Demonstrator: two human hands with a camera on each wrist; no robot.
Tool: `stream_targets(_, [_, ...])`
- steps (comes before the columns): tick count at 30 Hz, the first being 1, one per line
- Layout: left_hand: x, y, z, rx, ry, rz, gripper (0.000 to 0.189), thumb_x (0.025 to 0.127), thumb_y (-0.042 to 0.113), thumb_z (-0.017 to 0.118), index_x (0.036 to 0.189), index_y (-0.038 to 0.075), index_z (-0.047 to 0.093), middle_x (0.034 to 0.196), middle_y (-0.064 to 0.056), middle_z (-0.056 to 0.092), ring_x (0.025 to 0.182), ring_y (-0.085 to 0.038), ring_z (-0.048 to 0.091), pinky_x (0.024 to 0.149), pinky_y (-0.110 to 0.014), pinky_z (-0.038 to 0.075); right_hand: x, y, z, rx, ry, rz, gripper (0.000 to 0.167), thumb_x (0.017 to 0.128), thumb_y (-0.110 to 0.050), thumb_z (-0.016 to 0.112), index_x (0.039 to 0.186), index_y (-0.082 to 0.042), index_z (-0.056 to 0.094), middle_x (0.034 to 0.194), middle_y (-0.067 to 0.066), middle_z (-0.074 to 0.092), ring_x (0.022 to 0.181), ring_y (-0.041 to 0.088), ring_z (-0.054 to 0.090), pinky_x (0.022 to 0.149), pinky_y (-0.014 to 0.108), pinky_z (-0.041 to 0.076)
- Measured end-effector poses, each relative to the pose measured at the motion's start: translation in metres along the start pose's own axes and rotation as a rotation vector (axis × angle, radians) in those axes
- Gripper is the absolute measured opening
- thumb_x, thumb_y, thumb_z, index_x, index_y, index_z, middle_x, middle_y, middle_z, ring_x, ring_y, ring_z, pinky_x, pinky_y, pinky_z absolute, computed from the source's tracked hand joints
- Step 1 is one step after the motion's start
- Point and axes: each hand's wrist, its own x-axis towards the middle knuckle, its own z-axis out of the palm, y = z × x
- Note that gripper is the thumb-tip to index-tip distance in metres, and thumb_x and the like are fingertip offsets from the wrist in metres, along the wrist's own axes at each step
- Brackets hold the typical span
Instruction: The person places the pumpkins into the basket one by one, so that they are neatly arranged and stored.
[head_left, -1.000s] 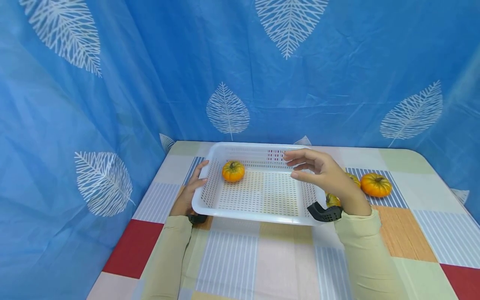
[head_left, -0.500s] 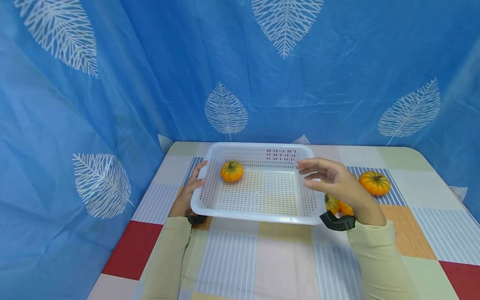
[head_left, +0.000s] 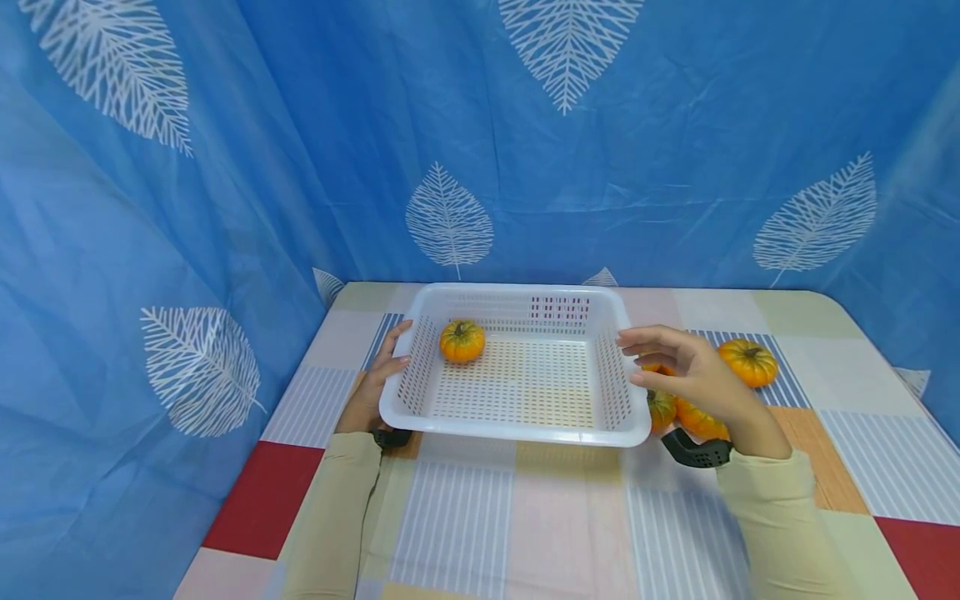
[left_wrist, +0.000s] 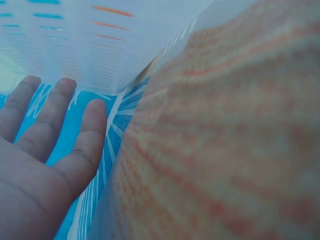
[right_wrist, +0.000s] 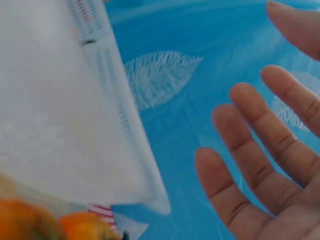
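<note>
A white plastic basket [head_left: 517,437] with perforated walls stands in the middle of the head view, with one small orange pumpkin [head_left: 462,341] near its back left corner. My left hand [head_left: 371,392] grips the basket's left edge, its thumb over the rim. In the left wrist view, three fingers [left_wrist: 47,122] lie against or just under the basket wall [left_wrist: 150,30]. Just beyond the right rim hovers my right hand [head_left: 686,367], fingers loosely bent and holding nothing. In the right wrist view its fingers [right_wrist: 262,115] are spread apart from the basket [right_wrist: 60,100].
Several pumpkins sit right of the basket: a greenish one [head_left: 661,410] near its wall, an orange one [head_left: 701,421] partly behind my right wrist, another [head_left: 748,362] farther out. A patchwork cloth [head_left: 562,525] covers the table. A blue leaf-patterned curtain [head_left: 637,167] hangs behind and at left.
My right hand has moved right and slightly toward me, from above the basket to outside its right rim, uncovering more pumpkins. My left hand stays on the basket's edge.
</note>
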Motion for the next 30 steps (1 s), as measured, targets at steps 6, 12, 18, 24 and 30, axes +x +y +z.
stream_targets(6, [0.000,0.001,0.000,0.008,-0.004,-0.002,0.064,0.102,0.015,0.042,0.161,0.035,0.026,0.179,-0.015,0.004,0.142,-0.040,0.029,0.106,-0.043,0.048,-0.010,0.013,-0.007,-0.024,0.050,-0.012,0.046,0.095,0.012,0.072,0.138,-0.003,0.068,0.138,-0.001,0.069,0.117,0.009,0.067,0.097,0.017,0.053])
stream_targets(12, [-0.001,0.001,-0.001,0.046,0.003,0.001,0.066,0.104,0.016,0.040,0.166,0.030,0.021,0.180,-0.014,0.006,0.145,-0.042,0.029,0.107,-0.045,0.046,-0.021,0.023,-0.016,-0.119,0.099,-0.018,0.046,0.093,0.013,0.074,0.137,0.000,0.068,0.137,-0.004,0.070,0.119,0.002,0.064,0.097,0.013,0.050])
stream_targets(18, [-0.003,0.002,-0.001,0.072,0.008,-0.005,0.067,0.105,0.017,0.039,0.168,0.029,0.019,0.180,-0.012,0.006,0.146,-0.043,0.028,0.110,-0.049,0.044,-0.031,0.035,-0.024,-0.218,0.137,-0.040,0.048,0.091,0.012,0.077,0.137,0.009,0.064,0.134,-0.019,0.067,0.120,-0.002,0.060,0.100,0.010,0.044])
stream_targets(24, [-0.004,0.002,0.000,0.070,0.011,-0.011,0.069,0.102,0.017,0.041,0.167,0.030,0.019,0.179,-0.013,0.006,0.144,-0.043,0.029,0.107,-0.047,0.046,-0.041,0.041,-0.032,-0.275,0.140,0.007,0.050,0.091,0.009,0.079,0.139,0.004,0.065,0.135,-0.020,0.065,0.120,-0.006,0.058,0.099,0.010,0.044])
stream_targets(30, [-0.001,0.001,0.001,-0.018,-0.008,0.006,0.064,0.099,0.012,0.041,0.157,0.036,0.030,0.177,-0.018,0.005,0.138,-0.034,0.032,0.103,-0.036,0.046,-0.053,0.048,-0.043,-0.289,0.158,0.076,0.050,0.094,0.004,0.078,0.142,0.005,0.062,0.134,-0.027,0.060,0.121,-0.008,0.056,0.098,0.007,0.041])
